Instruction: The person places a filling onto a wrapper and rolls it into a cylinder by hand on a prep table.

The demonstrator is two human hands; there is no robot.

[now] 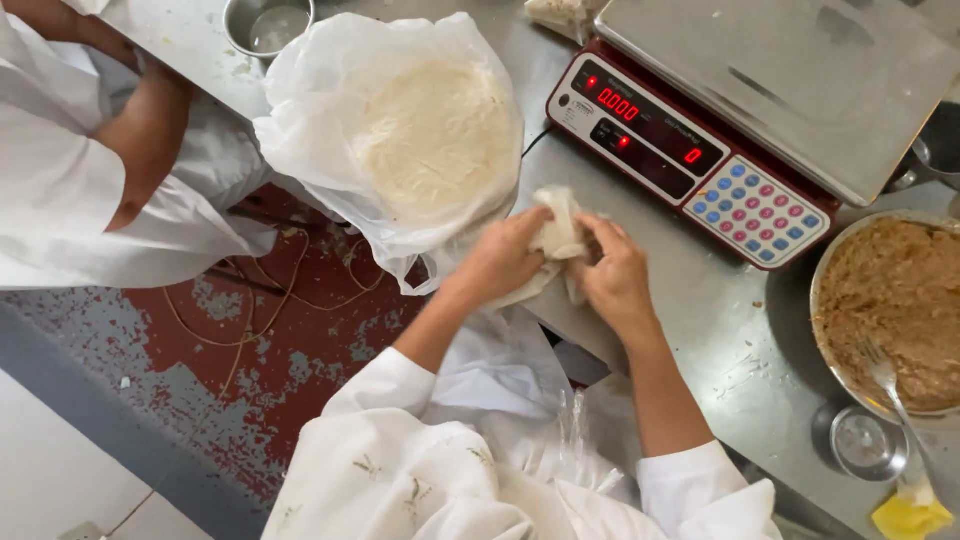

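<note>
Steel table [690, 300] carries a scale [700, 150] and a bowl of filling [895, 305]. Left hand [500, 262] and right hand [612, 275] pinch a folded dough wrapper [558, 235] between them, its long axis running upward from the fingertips, above the table edge.

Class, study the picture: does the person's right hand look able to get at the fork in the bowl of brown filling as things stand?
Probably yes, once freed. The right hand grips the pale wrapper together with the left hand; only bare steel table lies between it and the fork in the bowl.
</note>
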